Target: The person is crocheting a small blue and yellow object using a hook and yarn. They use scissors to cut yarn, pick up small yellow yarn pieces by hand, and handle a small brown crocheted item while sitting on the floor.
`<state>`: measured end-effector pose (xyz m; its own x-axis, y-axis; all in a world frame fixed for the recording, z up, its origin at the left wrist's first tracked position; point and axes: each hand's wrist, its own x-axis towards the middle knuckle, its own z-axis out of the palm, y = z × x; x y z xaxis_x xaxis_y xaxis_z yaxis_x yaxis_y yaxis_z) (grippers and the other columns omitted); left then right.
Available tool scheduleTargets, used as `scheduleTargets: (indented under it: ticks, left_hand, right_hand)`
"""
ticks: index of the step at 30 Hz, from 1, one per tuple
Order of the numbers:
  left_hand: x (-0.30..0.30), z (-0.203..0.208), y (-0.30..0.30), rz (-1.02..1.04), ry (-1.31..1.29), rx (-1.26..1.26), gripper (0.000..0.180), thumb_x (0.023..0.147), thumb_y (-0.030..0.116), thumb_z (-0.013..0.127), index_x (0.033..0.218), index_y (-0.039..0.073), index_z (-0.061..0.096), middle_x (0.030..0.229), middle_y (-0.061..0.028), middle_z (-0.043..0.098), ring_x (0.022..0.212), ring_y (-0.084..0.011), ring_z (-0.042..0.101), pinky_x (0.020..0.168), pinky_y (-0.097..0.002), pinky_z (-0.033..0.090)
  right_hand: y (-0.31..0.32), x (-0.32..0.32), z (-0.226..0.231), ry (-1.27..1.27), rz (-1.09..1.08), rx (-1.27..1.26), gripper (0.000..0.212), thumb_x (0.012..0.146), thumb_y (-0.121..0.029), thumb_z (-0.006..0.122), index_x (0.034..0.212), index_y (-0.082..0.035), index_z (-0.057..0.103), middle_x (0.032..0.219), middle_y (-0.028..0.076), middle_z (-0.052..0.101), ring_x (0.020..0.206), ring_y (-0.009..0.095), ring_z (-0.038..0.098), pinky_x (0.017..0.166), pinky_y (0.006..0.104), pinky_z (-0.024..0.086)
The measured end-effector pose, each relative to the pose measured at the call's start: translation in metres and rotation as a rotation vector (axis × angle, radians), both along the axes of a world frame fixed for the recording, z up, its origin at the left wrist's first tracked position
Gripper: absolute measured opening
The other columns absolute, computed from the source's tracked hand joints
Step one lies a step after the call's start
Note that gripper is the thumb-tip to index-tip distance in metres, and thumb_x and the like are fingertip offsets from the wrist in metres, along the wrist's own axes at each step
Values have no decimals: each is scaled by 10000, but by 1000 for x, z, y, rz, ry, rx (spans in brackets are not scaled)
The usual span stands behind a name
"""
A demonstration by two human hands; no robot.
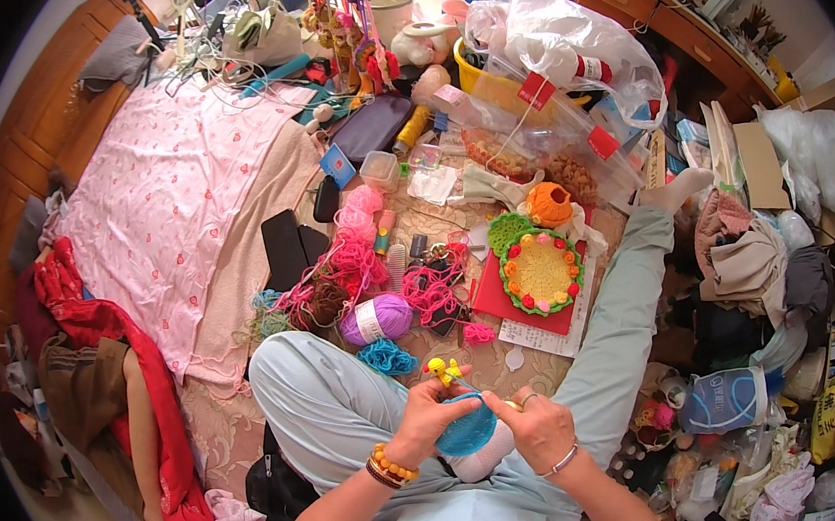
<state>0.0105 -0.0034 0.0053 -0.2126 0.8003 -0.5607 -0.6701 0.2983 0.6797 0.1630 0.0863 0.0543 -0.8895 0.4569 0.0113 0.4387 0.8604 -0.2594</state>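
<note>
Above my lap, my left hand (425, 422) is closed on the edge of a round blue crocheted piece (466, 431). A small yellow crocheted figure (443, 370) sits at its fingertips, beside the blue work. My right hand (541, 431) meets the right edge of that piece, its fingers pinched. A pale stub between these fingers looks like the handle of a crochet hook (515, 407); its tip is hidden. Under the blue piece lies something whitish pink (487, 458), partly covered. Nearby on the carpet are a blue yarn bundle (387, 357) and a purple yarn ball (377, 320).
Ahead, pink yarn (352, 257) lies tangled beside a black phone-like slab (284, 251). A yellow crocheted disc with a green rim (542, 271) rests on a red book (494, 288). Pink cloth (166, 204) spreads to the left. Bags and clothes (760, 268) pile up at right.
</note>
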Motion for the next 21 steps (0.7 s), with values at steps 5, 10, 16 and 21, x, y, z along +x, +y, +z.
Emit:
scheduleTargets:
  ticks: [5,10,16,21]
  left_hand:
    - [8,4,4,54,-157,15,543,731,-1,683,1225,8,459,852,-12,603,740,-80,584,684,-218,488]
    - [20,-17,5,72,407,158,585,754,-10,647,1287,49,414,837,-37,624,727,-77,580,655,-215,478]
    - [-7,-18,-1,-70,440,122,509,761,12,644,1241,40,478,833,-27,620,727,-61,565,676,-205,468]
    - [-15,-6,1,-151,23,36,471,761,27,648,1209,33,504,862,-12,607,758,-55,564,694,-206,474]
  right_hand:
    - [-11,-1,-42,490,-142,-341,334,769,-21,564,1075,-153,585,704,81,565,561,187,562,452,287,437]
    - [-16,-14,-55,610,-655,-1195,228,824,-19,549,1046,-14,497,677,45,567,517,80,512,440,242,408]
    - [10,5,-21,105,-221,-326,271,807,-53,547,1071,-78,494,637,98,589,585,194,609,511,310,461]
    - [21,12,-16,260,-288,-976,300,811,-25,550,1109,-47,524,688,49,598,617,126,587,561,242,458]
